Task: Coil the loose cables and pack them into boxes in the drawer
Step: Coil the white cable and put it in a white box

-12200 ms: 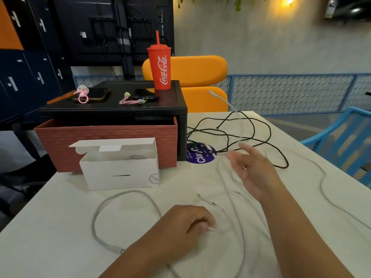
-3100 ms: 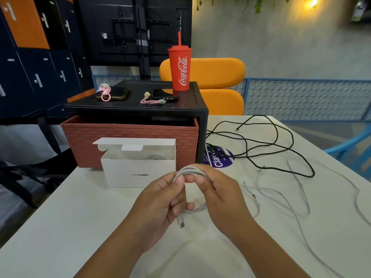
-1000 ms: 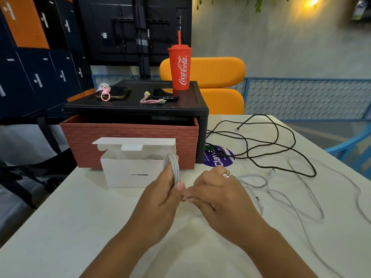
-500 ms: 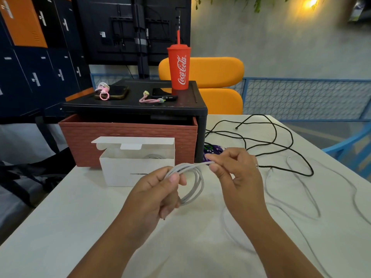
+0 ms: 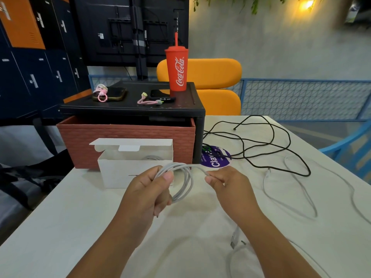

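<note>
My left hand (image 5: 148, 189) grips a coil of white cable (image 5: 187, 183) made of several loops, held just above the white table (image 5: 60, 227). My right hand (image 5: 226, 183) pinches the same cable's free stretch at the coil's right side. The cable's tail with a plug (image 5: 235, 237) lies under my right forearm. Behind the coil stands an open white box (image 5: 120, 171) with a cable inside. The brick-red drawer (image 5: 124, 141) sits pulled out under a black stand (image 5: 132, 109). A loose black cable (image 5: 261, 145) sprawls at the right.
Another loose white cable (image 5: 289, 193) loops across the table's right side. A red cup (image 5: 177, 69), two phones and small pink cords sit on the black stand. A purple sticker (image 5: 215, 160) lies beside the stand. A blue chair (image 5: 349, 155) is at the right edge.
My right hand has dropped lower and drawn the cable's free stretch to the right of the coil. The coil in my left hand has gained a loop since a second ago.
</note>
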Demonstrator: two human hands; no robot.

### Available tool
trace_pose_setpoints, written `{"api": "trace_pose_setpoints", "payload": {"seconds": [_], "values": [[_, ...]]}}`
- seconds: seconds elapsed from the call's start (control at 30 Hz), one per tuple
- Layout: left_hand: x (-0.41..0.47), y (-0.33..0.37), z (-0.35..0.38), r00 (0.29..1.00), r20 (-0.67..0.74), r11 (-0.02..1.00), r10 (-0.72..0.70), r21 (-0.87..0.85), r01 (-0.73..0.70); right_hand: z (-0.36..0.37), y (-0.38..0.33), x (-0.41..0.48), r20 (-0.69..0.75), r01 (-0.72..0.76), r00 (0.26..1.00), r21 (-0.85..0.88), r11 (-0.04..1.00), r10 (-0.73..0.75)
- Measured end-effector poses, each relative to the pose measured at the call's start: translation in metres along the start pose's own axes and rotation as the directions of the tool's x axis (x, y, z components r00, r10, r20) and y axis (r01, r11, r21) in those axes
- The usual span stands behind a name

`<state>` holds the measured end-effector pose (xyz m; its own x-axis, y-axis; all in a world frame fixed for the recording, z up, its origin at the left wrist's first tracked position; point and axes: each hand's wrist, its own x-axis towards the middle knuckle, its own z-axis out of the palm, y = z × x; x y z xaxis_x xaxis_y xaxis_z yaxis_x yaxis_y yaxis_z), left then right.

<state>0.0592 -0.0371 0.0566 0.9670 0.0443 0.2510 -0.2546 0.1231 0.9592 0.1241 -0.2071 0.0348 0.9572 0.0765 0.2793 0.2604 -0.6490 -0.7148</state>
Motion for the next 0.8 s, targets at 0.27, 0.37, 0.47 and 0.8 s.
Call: {"api": "trace_pose_setpoints", "payload": {"seconds": [0.27,0.37,0.47,0.8], "values": [[0.0,-0.001,0.002,0.998,-0.034,0.999,-0.046,-0.027,0.045,0.027,0.012,0.011,-0.048,-0.012,0.999,0.218,0.976,0.023],[0.002,-0.003,0.002,0.997,-0.047,0.998,-0.06,-0.032,0.058,0.03,0.014,0.018,-0.078,0.008,0.997,0.253,0.967,0.012],[0.002,-0.003,0.005,0.996,-0.062,0.996,-0.072,-0.054,0.068,0.036,0.013,0.026,-0.089,0.03,0.996,0.282,0.959,-0.005],[0.006,-0.008,0.002,0.983,-0.124,0.973,-0.138,-0.205,0.111,0.041,-0.009,0.047,-0.294,0.233,0.946,0.327,0.916,-0.135]]}}
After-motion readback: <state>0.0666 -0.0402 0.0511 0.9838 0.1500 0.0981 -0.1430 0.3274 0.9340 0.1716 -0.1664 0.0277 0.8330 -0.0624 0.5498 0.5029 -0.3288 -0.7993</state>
